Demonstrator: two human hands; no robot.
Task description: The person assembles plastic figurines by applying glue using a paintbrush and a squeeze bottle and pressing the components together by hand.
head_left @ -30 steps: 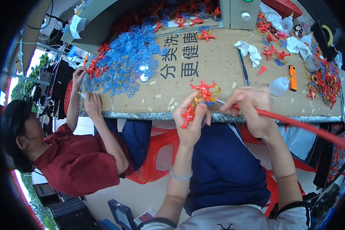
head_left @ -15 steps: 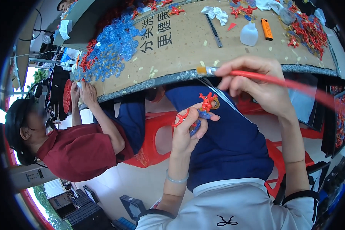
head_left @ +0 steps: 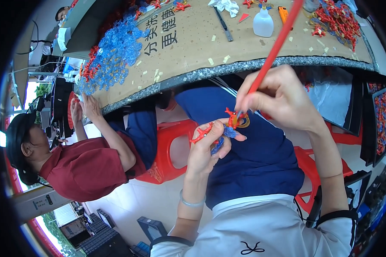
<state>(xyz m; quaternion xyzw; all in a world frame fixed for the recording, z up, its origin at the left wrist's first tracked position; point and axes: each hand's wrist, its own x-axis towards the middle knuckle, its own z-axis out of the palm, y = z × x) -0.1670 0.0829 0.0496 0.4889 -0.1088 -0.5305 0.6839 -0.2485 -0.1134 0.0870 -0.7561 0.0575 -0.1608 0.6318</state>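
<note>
Over my lap my left hand (head_left: 206, 150) is closed around small toy figures. One red figure (head_left: 232, 117) stands at its fingertips, joined to clear blue and yellowish parts. A second red figure (head_left: 200, 133) with a blue part (head_left: 217, 146) sits lower, by the thumb and palm. My right hand (head_left: 283, 100) pinches a red-handled brush (head_left: 276, 45), its handle slanting up over the table edge. The brush tip is down at the upper red figure, apparently touching it; fingers partly hide it.
The cardboard-covered table (head_left: 193, 47) holds a blue parts pile (head_left: 116, 53), a red figure pile (head_left: 339, 23), a knife (head_left: 223, 25), a white bottle (head_left: 263, 23) and an orange lighter (head_left: 283, 15). A co-worker (head_left: 88, 167) sits left. A parts tray (head_left: 383, 122) stands right.
My right hand has brought the brush from the table edge down to the upper red figure, turning the handle upright. My left hand keeps its hold on the figures.
</note>
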